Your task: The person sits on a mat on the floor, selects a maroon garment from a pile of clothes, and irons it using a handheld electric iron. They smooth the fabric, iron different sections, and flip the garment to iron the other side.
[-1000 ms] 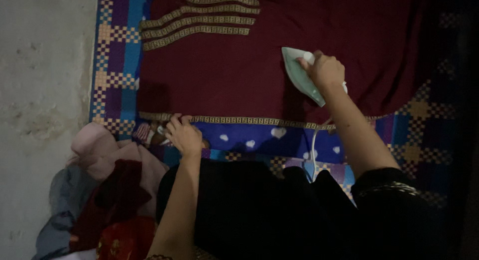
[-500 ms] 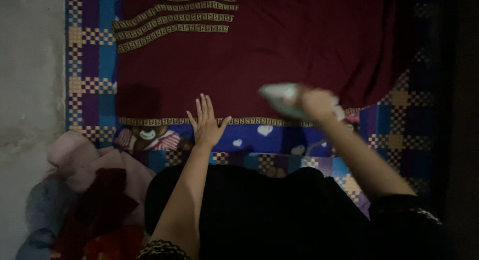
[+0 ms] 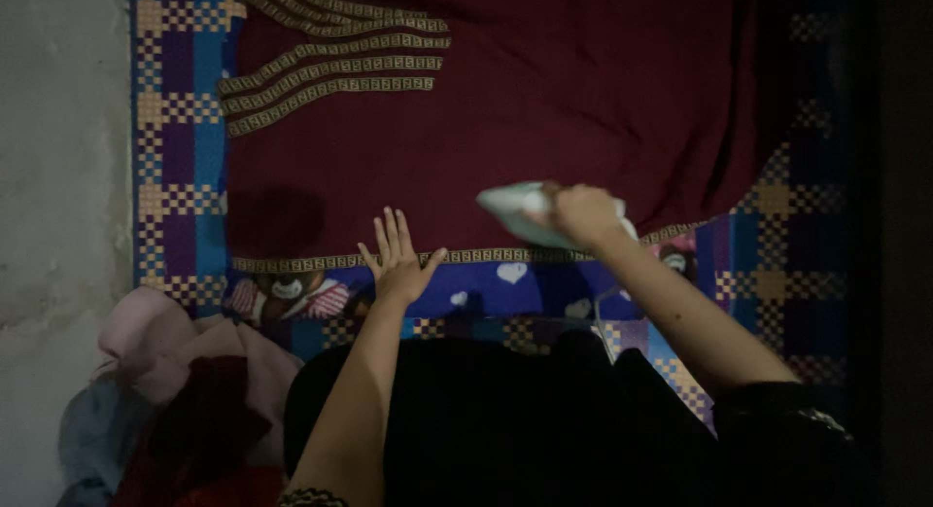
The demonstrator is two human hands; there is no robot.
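Right hand [image 3: 583, 215] gripping iron [image 3: 520, 210], left hand [image 3: 397, 262] flat on maroon garment [image 3: 544, 108]

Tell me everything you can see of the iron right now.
The iron is pale, whitish green, blurred, its pointed nose aiming left. It sits at the near edge of the maroon cloth, just above its gold patterned hem. The right hand grips its rear from above, hiding the handle. A thin cord seems to drop toward the person. The left hand lies apart.

Both bare arms reaching forward.
Left hand [image 3: 397, 259] lying flat, fingers spreading; right hand [image 3: 583, 215] curling closed in a grip.
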